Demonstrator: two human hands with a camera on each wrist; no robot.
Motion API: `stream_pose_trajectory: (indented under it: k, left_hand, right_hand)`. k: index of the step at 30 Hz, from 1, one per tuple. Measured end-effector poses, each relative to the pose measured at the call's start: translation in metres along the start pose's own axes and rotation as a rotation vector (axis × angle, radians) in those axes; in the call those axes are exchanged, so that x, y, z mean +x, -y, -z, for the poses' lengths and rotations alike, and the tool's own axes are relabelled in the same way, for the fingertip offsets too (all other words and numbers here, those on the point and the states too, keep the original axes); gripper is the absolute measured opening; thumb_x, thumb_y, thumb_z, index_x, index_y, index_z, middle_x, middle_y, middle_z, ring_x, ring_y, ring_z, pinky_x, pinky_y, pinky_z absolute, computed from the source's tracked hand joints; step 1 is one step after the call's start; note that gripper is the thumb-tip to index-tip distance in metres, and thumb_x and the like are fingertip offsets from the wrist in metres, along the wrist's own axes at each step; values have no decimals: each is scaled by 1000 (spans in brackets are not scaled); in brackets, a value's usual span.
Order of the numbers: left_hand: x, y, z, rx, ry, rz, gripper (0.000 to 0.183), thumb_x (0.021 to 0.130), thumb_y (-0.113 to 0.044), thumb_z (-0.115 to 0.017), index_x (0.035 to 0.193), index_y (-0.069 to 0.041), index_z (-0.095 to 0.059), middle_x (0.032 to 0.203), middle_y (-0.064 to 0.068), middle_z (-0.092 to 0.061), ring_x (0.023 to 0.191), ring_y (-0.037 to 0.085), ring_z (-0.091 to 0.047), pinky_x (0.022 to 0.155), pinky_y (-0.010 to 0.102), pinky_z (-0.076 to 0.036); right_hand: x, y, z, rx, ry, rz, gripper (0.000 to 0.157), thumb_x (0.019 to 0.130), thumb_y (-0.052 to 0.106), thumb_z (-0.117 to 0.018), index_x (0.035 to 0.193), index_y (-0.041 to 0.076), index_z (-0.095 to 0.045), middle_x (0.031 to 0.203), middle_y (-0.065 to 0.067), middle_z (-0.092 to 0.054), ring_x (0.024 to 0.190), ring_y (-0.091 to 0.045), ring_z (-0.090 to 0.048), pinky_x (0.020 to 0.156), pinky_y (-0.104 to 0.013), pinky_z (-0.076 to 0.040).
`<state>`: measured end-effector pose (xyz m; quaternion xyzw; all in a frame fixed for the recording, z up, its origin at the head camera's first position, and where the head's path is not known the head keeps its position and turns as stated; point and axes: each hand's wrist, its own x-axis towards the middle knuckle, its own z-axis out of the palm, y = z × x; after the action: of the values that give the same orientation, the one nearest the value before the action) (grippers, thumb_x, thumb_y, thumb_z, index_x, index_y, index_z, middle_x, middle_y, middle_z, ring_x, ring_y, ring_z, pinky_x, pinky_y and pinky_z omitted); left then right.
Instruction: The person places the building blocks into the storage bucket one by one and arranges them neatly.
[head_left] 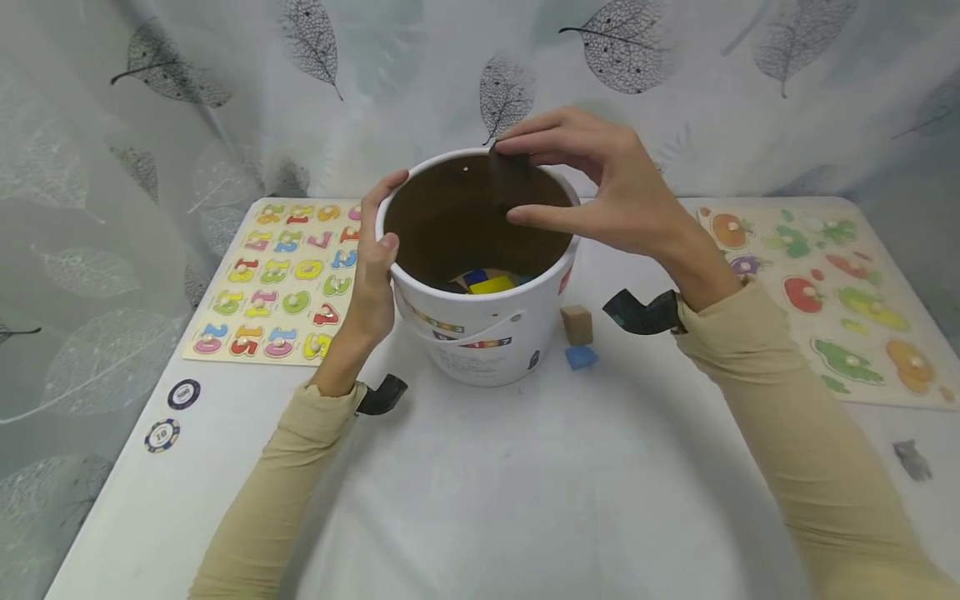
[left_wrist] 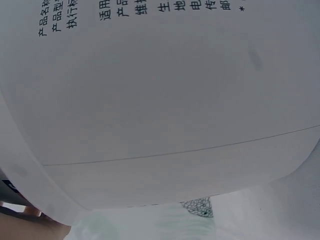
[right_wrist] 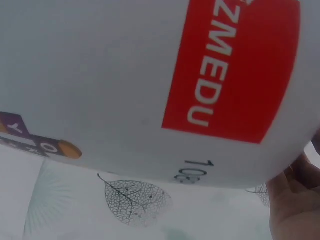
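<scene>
A white bucket (head_left: 480, 333) with printed labels stands on the table. My left hand (head_left: 372, 275) grips its left rim, thumb and fingers around the edge. Over the right side of the opening, my right hand (head_left: 592, 179) pinches a dark rectangular block (head_left: 512, 182) between thumb and fingers. Down inside the bucket lie a yellow block (head_left: 492, 285) and a blue block (head_left: 474, 277), with others partly hidden. Both wrist views are mostly filled by the bucket's printed wall, and the held block does not show there.
Right of the bucket sit a brown block (head_left: 577, 324) and a small blue block (head_left: 581, 357). A number puzzle board (head_left: 225, 343) lies to the left, a vegetable puzzle board (head_left: 802, 333) to the right. Two chips (head_left: 183, 394) are at left, a small grey figure (head_left: 912, 460) at right.
</scene>
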<state>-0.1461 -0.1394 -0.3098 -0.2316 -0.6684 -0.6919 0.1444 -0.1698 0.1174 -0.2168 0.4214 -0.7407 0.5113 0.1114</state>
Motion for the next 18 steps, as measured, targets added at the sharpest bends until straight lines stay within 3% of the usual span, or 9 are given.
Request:
stream_pose_trajectory:
  k: [10, 18]
  left_hand:
    - [0, 1, 1, 30, -3, 13, 91, 79, -72, -50, 148, -16, -30, 145, 5, -39, 130, 24, -39, 107, 41, -37]
    - [0, -1, 0, 28, -8, 15, 89, 80, -69, -51, 148, -16, -31, 145, 6, -40, 130, 25, -38, 107, 47, -37]
  right_hand:
    - [4, -4, -6, 23, 52, 32, 49, 69, -9, -81, 116, -2, -68, 122, -9, -64, 115, -19, -58, 102, -31, -47]
    - [4, 0, 4, 36, 8, 101, 50, 70, -13, -78, 118, -6, -65, 120, -10, -67, 110, -24, -63, 98, -33, -50]
